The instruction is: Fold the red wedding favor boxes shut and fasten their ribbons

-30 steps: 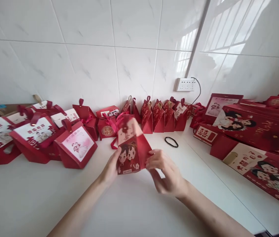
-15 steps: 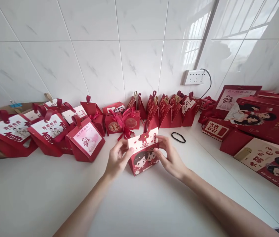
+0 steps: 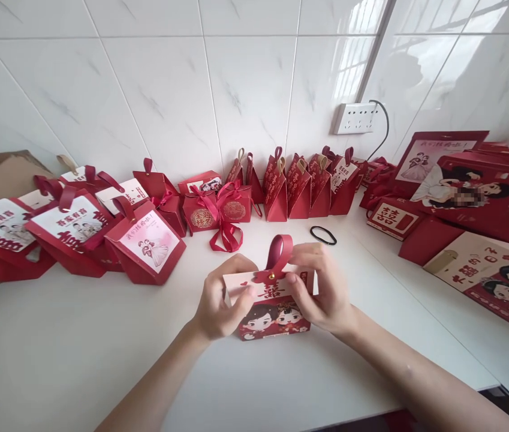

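A red and cream gift box (image 3: 276, 324) with two cartoon figures on its front stands on the white table before me. My left hand (image 3: 227, 297) grips its left side, thumb on the front and the other fingers behind. On the right side, my right hand (image 3: 321, 288) holds the upper edge, its thumb beside the gold stud and its index finger by the strap. The dark red loop strap (image 3: 280, 249) rises from the top, fixed at that stud. The back of the box is hidden.
Finished-looking red gift boxes (image 3: 146, 243) stand at left, with more (image 3: 297, 186) along the tiled wall. Ribbon-tied boxes (image 3: 202, 210) sit in the middle. A black hair tie (image 3: 323, 235) lies behind my right hand. Flat red packaging (image 3: 474, 198) is stacked at right, below a socket strip (image 3: 357, 119).
The box has come closer to me and turned to face me more squarely. My right hand has shifted up toward the strap and stud. The view has tilted down.
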The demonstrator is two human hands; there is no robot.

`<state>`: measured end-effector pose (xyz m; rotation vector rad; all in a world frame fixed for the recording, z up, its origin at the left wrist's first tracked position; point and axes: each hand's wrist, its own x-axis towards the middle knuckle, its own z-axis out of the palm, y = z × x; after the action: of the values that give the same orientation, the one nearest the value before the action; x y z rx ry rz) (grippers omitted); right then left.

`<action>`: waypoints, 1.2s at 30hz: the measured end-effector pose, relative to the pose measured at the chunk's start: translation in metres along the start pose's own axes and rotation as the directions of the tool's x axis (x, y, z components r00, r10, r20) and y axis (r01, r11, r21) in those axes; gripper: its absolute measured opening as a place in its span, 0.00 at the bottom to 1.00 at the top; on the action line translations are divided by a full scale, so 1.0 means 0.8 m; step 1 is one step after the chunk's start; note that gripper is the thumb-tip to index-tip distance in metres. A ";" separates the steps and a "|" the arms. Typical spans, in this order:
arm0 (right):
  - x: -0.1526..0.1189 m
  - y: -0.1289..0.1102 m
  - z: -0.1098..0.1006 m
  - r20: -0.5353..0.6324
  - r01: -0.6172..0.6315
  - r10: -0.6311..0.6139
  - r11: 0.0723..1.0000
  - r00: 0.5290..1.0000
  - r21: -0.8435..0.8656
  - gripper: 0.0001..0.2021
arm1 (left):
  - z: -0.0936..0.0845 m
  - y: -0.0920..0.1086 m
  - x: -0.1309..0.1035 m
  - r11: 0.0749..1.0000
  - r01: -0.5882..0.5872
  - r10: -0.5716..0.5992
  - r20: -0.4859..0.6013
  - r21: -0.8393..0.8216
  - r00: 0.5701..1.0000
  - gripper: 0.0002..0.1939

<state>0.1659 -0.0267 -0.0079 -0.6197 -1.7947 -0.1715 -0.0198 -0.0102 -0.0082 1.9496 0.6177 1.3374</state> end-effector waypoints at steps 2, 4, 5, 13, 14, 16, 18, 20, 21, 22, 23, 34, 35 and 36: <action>0.000 -0.002 -0.001 0.020 0.019 -0.021 0.998 1.000 0.064 0.12 | 0.006 0.005 -0.001 0.998 -0.053 0.051 -0.064 -0.026 0.997 0.04; 0.000 -0.004 0.000 0.026 0.038 -0.041 0.994 0.999 0.104 0.11 | 0.012 0.010 -0.001 0.995 -0.100 0.096 -0.139 -0.022 0.986 0.03; 0.001 -0.005 0.000 0.027 0.043 -0.046 0.992 0.999 0.116 0.11 | 0.014 0.013 -0.001 0.994 -0.112 0.110 -0.166 -0.003 0.980 0.03; 0.000 -0.003 0.000 0.057 -0.026 0.018 0.989 0.998 0.144 0.07 | 0.013 0.017 0.001 0.991 -0.096 0.108 -0.124 0.095 0.986 0.02; -0.001 -0.003 0.000 0.061 -0.035 0.026 0.989 0.998 0.147 0.08 | 0.013 0.017 0.001 0.992 -0.090 0.100 -0.123 0.085 0.987 0.02; 0.000 -0.003 0.000 0.064 -0.042 0.032 0.988 0.997 0.151 0.10 | 0.013 0.017 0.000 0.994 -0.082 0.090 -0.117 0.072 0.989 0.02; 0.001 -0.004 0.000 0.064 -0.042 0.033 0.988 0.997 0.149 0.11 | 0.013 0.018 0.000 0.995 -0.081 0.088 -0.120 0.061 0.989 0.04; 0.002 -0.004 0.000 0.064 -0.044 0.035 0.989 0.997 0.139 0.10 | 0.014 0.020 0.000 0.995 -0.076 0.083 -0.128 0.064 0.988 0.06; 0.003 -0.004 -0.001 0.062 -0.046 0.038 0.990 0.997 0.133 0.09 | 0.014 0.020 0.000 0.995 -0.075 0.084 -0.130 0.071 0.988 0.06; 0.003 -0.004 -0.001 0.063 -0.049 0.041 0.991 0.997 0.128 0.09 | 0.014 0.020 0.000 0.993 -0.082 0.092 -0.128 0.079 0.988 0.06; 0.003 -0.004 -0.001 0.063 -0.050 0.042 0.991 0.997 0.125 0.08 | 0.014 0.020 0.000 0.992 -0.092 0.102 -0.123 0.087 0.987 0.06; 0.003 -0.008 0.000 0.081 -0.045 0.034 0.988 0.996 0.146 0.09 | 0.015 0.019 0.001 0.978 -0.162 0.177 -0.117 0.130 0.977 0.05; 0.002 -0.008 0.001 0.080 -0.052 0.042 0.990 0.996 0.128 0.10 | 0.016 0.018 0.000 0.974 -0.170 0.188 -0.124 0.148 0.974 0.05; 0.000 -0.008 0.003 0.063 -0.066 0.061 0.994 0.996 0.087 0.13 | 0.017 0.016 -0.001 0.968 -0.171 0.199 -0.145 0.182 0.969 0.04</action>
<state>0.1608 -0.0314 -0.0072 -0.6231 -1.8276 -0.0297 -0.0070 -0.0228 -0.0020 2.0898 0.6569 1.6185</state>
